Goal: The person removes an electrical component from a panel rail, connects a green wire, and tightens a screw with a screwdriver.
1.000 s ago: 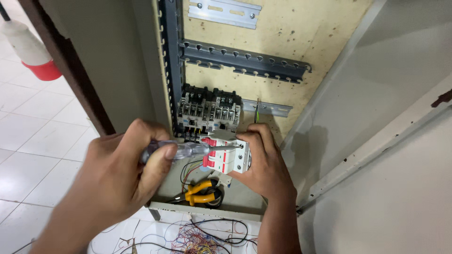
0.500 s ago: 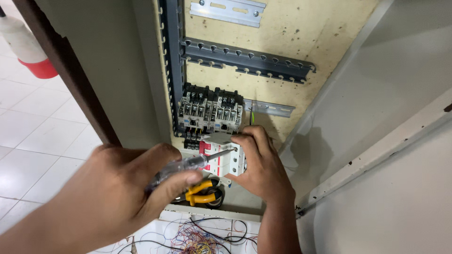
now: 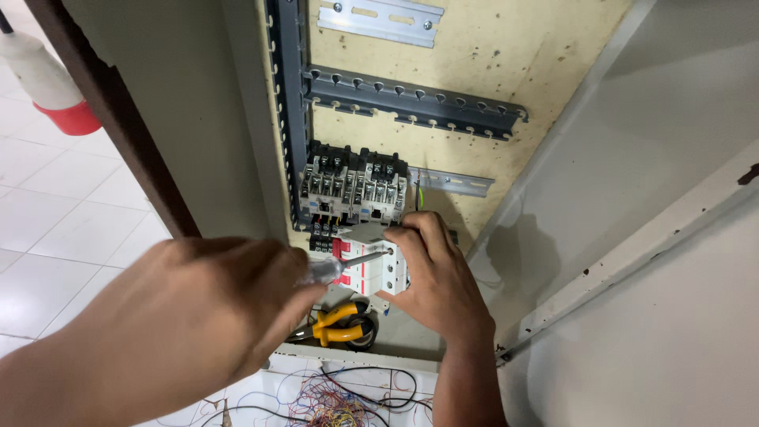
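Note:
My left hand [image 3: 198, 316] is closed around a screwdriver [image 3: 348, 264] with a clear handle; its metal tip touches the top of a white circuit breaker [image 3: 375, 265] with red levers. My right hand [image 3: 435, 273] grips that breaker from the right side, thumb on its top edge. The breaker sits just below two grey-and-black contactors [image 3: 353, 187] mounted inside an open electrical cabinet on a cream back plate [image 3: 490, 71].
Grey slotted cable ducts [image 3: 411, 101] run vertically and horizontally on the plate, with metal rails [image 3: 379, 20] above and beside the contactors. Yellow-handled pliers [image 3: 336, 324] lie on the cabinet floor. Loose coloured wires [image 3: 332, 395] lie below. A red-and-white plug [image 3: 51, 87] hangs at left.
My left hand has come closer to the camera and lower, and the screwdriver tip has shifted onto the breaker's top. The right hand still holds the breaker, now slightly higher.

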